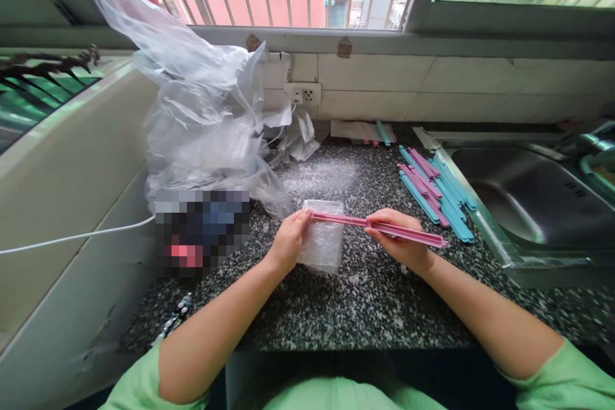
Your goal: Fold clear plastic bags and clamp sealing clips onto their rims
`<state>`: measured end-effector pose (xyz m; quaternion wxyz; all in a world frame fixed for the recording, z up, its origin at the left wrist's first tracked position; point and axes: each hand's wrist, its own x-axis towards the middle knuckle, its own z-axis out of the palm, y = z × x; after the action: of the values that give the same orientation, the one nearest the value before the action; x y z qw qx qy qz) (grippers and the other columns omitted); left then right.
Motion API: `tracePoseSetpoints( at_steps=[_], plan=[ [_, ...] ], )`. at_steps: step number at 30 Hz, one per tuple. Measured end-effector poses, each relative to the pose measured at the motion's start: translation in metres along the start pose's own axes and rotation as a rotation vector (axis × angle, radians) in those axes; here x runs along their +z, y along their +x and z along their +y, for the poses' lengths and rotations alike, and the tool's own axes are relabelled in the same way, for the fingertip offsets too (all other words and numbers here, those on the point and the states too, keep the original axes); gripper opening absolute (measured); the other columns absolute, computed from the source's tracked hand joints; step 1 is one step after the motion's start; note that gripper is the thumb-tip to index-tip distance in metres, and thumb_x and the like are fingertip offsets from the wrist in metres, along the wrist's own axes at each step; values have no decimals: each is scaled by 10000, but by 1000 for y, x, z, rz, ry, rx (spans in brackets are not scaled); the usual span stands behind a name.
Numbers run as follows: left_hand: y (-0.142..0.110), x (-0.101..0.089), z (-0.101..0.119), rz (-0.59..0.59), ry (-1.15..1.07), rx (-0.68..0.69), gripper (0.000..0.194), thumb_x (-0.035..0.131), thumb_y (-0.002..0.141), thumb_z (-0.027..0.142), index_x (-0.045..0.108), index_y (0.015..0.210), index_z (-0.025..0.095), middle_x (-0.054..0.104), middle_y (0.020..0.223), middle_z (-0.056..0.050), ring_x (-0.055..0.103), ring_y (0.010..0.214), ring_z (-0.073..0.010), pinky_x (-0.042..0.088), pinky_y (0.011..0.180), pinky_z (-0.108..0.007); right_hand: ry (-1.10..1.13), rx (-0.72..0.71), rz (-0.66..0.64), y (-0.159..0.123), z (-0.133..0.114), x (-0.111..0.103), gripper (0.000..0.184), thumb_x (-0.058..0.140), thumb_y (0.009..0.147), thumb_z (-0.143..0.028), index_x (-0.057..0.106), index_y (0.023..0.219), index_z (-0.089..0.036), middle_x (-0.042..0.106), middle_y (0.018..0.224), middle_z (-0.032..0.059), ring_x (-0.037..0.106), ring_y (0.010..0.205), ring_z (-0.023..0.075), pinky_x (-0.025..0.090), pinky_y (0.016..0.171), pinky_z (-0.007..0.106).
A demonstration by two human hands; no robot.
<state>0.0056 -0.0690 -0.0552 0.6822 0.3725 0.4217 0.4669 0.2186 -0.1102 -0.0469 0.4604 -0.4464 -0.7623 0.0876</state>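
Note:
My left hand pinches the left end of a pink bag sealing clip, right beside the top of a small clear plastic bag. The clip's thin strip runs across the bag near its upper edge. My right hand is closed round the clip further right, where a thicker pink part sticks out past the fingers. The bag hangs or lies flat below the strip; I cannot tell whether it rests on the counter. Whether the bag's edge is caught in the clip is too small to make out.
Several pink and blue sealing clips lie piled by the steel sink. A large crumpled plastic bag stands at left, behind a blurred-out object with a white cable. White powder dusts the speckled counter. A socket is on the wall.

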Motion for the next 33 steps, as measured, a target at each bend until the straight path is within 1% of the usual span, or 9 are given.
tracePoseSetpoints(
  at_steps=[4,8,12,16,18,21,25,29,33],
  plan=[
    [-2,1,3,-84,22,-101,395,741,543,464,647,733,131,625,621,-1,524,571,-118,391,558,-213,-89,1,-5,0,-2,1,26,574,796,-196,598,804,-200,662,707,24,622,631,127,509,583,237],
    [-4,2,4,-86,69,-57,352,777,525,387,645,741,142,629,651,11,521,571,-95,386,558,-194,-62,66,34,-2,-3,0,36,575,796,-216,603,814,-204,661,719,16,621,626,124,520,589,236],
    [-5,1,3,-49,53,-5,336,791,496,389,634,663,144,607,598,16,499,535,-89,388,536,-200,78,249,186,-2,1,-3,80,620,772,-248,607,841,-210,661,745,13,633,613,133,536,590,259],
    [-10,1,3,-96,61,35,293,791,506,379,650,617,148,628,606,-2,511,546,-102,410,558,-221,223,407,354,3,7,-4,132,655,746,-293,597,832,-212,644,702,-3,630,554,134,545,549,270],
    [-12,1,3,-127,74,58,270,791,517,365,673,635,152,652,642,-17,531,577,-117,425,589,-235,230,427,345,4,7,-2,143,661,739,-313,594,814,-211,636,678,-7,624,539,135,543,532,271],
    [-15,1,3,-172,94,67,247,788,532,347,693,657,156,668,673,-29,550,611,-134,435,621,-250,180,398,266,1,5,3,128,652,750,-308,599,818,-212,637,683,0,620,559,136,538,547,271],
    [-15,4,1,-237,117,19,255,779,548,356,693,664,146,645,634,-19,524,570,-118,410,573,-233,146,347,177,-4,-2,8,106,636,767,-285,606,838,-211,651,726,13,626,616,143,527,572,270],
    [-12,8,-5,-205,97,-55,331,780,523,412,628,554,120,550,499,17,443,468,-73,340,488,-198,134,326,132,-8,-8,11,101,637,767,-279,611,836,-210,661,743,11,628,623,139,519,569,261],
    [-9,11,-8,-122,-16,-151,392,791,481,442,643,637,115,605,560,-8,499,488,-95,382,511,-210,179,329,119,-9,-11,15,99,633,771,-281,610,835,-209,668,733,9,629,603,132,531,567,256]
  ],
)
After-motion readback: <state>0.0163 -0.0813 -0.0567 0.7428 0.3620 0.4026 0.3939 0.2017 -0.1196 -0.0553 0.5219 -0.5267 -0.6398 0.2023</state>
